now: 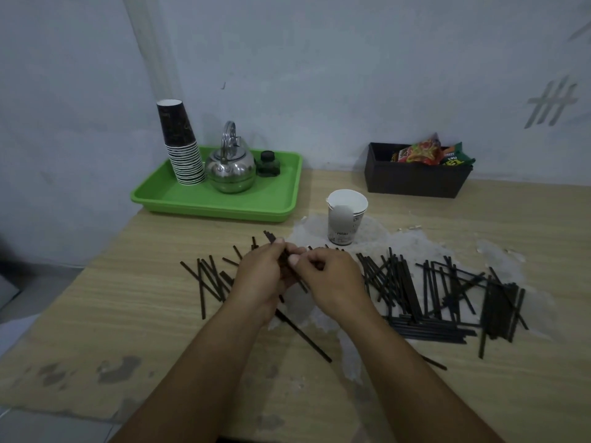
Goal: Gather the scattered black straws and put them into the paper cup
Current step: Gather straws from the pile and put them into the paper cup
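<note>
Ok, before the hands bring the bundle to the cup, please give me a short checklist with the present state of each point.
1. Small bundle of black straws held in the left hand: ok.
2. Right hand at the bundle too: ok; whether it grips, cannot tell.
3. White paper cup upright, mouth open: ok.
4. Cup rim intact: not ok, one notch shows.
5. Cup empty inside: cannot tell.
6. Way from hands to cup free: ok.
</note>
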Demonstrator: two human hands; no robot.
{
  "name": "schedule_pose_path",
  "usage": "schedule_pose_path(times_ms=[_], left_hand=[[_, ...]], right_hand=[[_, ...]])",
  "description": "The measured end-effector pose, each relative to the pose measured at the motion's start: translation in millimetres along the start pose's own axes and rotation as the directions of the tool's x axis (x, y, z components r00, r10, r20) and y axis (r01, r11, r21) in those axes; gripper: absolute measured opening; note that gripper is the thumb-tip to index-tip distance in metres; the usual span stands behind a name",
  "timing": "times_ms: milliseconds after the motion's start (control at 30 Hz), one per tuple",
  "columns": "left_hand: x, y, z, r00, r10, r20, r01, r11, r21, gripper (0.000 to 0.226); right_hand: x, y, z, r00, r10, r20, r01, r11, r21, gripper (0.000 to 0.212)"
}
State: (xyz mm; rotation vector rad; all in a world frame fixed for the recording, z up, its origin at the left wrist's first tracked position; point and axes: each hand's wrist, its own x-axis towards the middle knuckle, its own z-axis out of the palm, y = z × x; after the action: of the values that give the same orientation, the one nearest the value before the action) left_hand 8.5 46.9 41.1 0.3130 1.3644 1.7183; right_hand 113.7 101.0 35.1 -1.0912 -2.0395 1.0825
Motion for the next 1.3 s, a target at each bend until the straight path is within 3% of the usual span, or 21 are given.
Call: schedule_pose_path(times_ms=[133, 333, 667, 800, 933, 1033, 1200, 1300], left_hand=[[7.3, 6.7, -7.3, 0.992, -0.022, -0.126, 0.008, 0.994, -0.112, 0.032], [14.6, 8.0, -13.3, 0.972, -0.024, -0.233, 0.003, 0.996, -0.091, 0.023], [15.4, 6.5, -11.0, 0.980, -0.081, -0.181, 0.061, 0.992, -0.112, 0.020], [15.7, 3.7, -7.9, 0.980, -0.075, -0.186, 0.058, 0.994, -0.096, 0.019], [18.1, 0.7, -6.6, 0.982, -0.055, -0.180, 0.039, 0.995, -0.090, 0.007], [19.6, -0.7, -2.7, 0.989, -0.043, -0.140, 0.036, 0.998, -0.055, 0.016], [15.4, -2.9, 6.7, 0.998, -0.047, 0.042, 0.047, 0.999, 0.007, 0.024], [14.3, -1.8, 6.2, 0.999, -0.028, 0.022, 0.028, 0.999, 0.028, 0.026]], right_hand=[[5.7, 10.0, -4.7, 0.996, -0.020, -0.086, -0.003, 0.966, -0.258, 0.020], [4.9, 19.5, 2.8, 0.991, -0.131, -0.002, 0.104, 0.795, -0.598, 0.024], [5.2, 19.3, 11.9, 0.990, -0.137, 0.025, 0.105, 0.615, -0.782, 0.018], [6.3, 19.4, 13.7, 0.996, -0.089, 0.016, 0.068, 0.627, -0.776, 0.024], [6.1, 16.0, 6.2, 0.995, -0.092, -0.047, 0.043, 0.781, -0.623, 0.020], [5.9, 6.1, 3.8, 0.995, -0.080, -0.056, 0.043, 0.872, -0.488, 0.018], [2.3, -6.0, 5.3, 0.997, -0.073, 0.003, 0.068, 0.902, -0.426, 0.015], [1.0, -8.7, 6.3, 0.996, -0.094, 0.001, 0.089, 0.936, -0.340, 0.013]])
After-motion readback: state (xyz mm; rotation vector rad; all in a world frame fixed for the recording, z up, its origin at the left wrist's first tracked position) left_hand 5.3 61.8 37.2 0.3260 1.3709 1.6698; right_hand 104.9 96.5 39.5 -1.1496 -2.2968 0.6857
